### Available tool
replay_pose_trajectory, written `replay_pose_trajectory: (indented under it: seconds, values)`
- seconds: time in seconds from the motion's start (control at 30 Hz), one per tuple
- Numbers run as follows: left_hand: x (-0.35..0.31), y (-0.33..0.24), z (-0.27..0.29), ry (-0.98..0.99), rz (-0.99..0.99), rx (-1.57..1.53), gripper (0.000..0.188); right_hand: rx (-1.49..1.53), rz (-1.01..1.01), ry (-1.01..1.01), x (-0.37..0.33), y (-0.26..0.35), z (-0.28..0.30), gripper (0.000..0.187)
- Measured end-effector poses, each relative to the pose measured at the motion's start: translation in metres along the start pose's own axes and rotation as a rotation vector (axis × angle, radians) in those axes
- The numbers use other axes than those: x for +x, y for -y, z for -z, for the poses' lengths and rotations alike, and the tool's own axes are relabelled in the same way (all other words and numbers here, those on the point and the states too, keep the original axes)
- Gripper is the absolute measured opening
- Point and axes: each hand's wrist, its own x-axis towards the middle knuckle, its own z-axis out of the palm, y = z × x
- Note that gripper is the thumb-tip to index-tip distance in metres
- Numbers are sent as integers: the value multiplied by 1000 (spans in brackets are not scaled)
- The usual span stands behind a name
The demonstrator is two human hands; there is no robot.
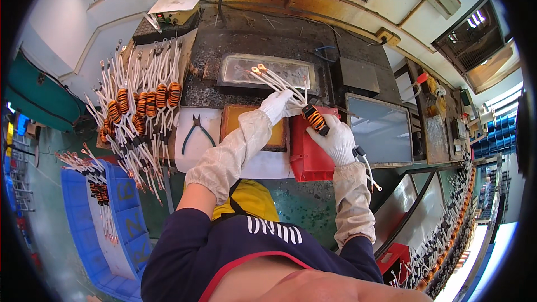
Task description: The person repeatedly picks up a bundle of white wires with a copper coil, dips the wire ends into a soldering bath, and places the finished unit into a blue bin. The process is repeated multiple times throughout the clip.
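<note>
A coil (315, 118) with orange windings, black bands and white leads is held between my two gloved hands. My right hand (335, 141) wraps round the coil body; some white leads with lugs hang out below that hand. My left hand (277, 106) is closed on the white leads (282, 82) at the other end. Their copper lugs (259, 69) point up and left over a rectangular metal pot (228, 72) with shiny grey contents. Under the coil stands a red bin (305, 162). A square tray (228, 126) with amber contents lies beneath my left forearm.
Several similar coils (142, 103) are heaped at the bench's left. Cutting pliers (196, 131) lie on a white sheet; other pliers (323, 54) lie behind the pot. A blue crate (126, 190) stands lower left, a grey-surfaced tray (380, 128) right, and racked coils (442, 240) lower right.
</note>
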Motion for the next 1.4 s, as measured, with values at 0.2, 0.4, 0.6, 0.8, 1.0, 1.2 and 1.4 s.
replay_pose_trajectory:
  seconds: [0.2,0.4,0.6,0.8,1.0,1.2,1.4]
  values:
    - [4,2,2,21,-9,-12,29,-3,-14,26,3,-3,0,51]
    - [-2,-6,-5,-10,4,-2,28,14,-34,85,9,-3,4,50]
    - [-6,-17,-9,-23,11,12,26,22,-23,90,16,2,10,50]
    - [-5,-20,-7,-25,12,0,24,30,-18,97,21,3,11,50]
    - [4,-16,1,-1,0,-44,24,16,-25,124,25,8,16,51]
    - [6,-15,3,-12,-6,-16,28,7,-42,165,30,11,21,48]
    - [2,-17,1,-17,0,-32,24,7,-70,234,33,12,24,48]
